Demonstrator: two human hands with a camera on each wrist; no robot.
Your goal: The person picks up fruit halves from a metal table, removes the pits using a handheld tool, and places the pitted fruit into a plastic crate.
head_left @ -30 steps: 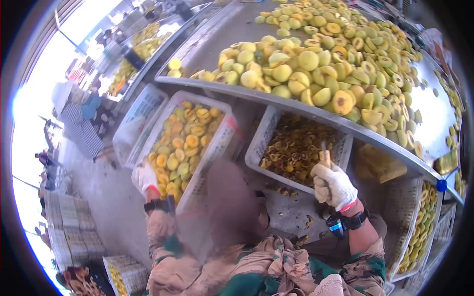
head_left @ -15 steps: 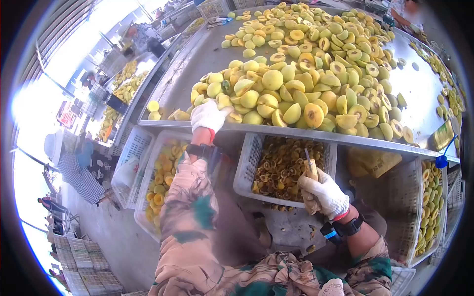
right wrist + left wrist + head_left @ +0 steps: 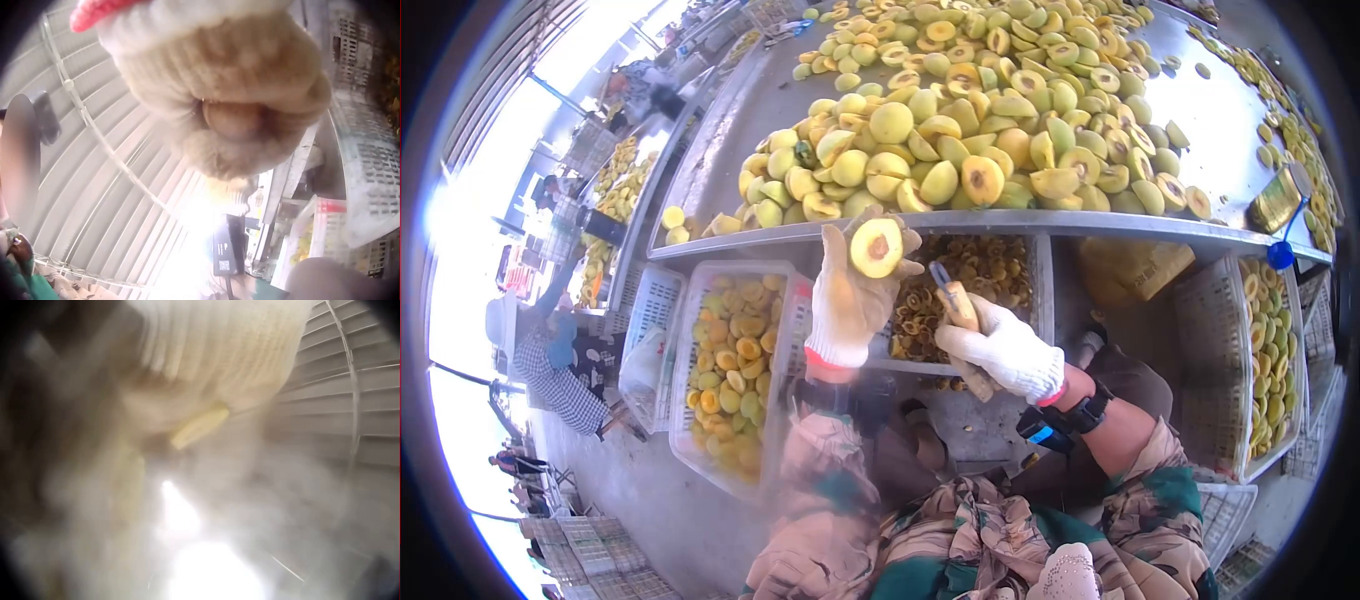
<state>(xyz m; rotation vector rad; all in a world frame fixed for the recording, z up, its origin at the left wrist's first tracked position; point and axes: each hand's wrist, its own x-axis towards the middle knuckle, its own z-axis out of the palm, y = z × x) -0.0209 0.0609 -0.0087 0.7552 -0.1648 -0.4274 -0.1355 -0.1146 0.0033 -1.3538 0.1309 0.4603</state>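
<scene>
My gloved left hand (image 3: 850, 290) holds a halved yellow peach (image 3: 876, 248) in front of the table edge, its cut face with the brown stone turned up. In the blurred left wrist view, a yellow slice-like edge (image 3: 200, 427) shows below the glove. A wooden-handled tool with a narrow metal tip (image 3: 956, 300) is gripped in my gloved right hand (image 3: 1005, 350), tip pointing toward the peach half. In the right wrist view, the curled glove (image 3: 231, 94) surrounds the rounded handle end (image 3: 234, 119). Behind both hands, a crate (image 3: 1043, 300) contains brown stones and scraps.
Many peach halves (image 3: 890, 125) are heaped on the metal table (image 3: 735, 130). A crate of pitted halves (image 3: 681, 425) stands left of my legs, another crate of halves (image 3: 1215, 370) at right. A yellowish bag (image 3: 1135, 265) lies under the table. A crouching person (image 3: 560, 360) is at far left.
My left hand rose from the left crate to the heap on the table, then drew back toward me with a peach half. My right hand moved left with the tool, closer to it.
</scene>
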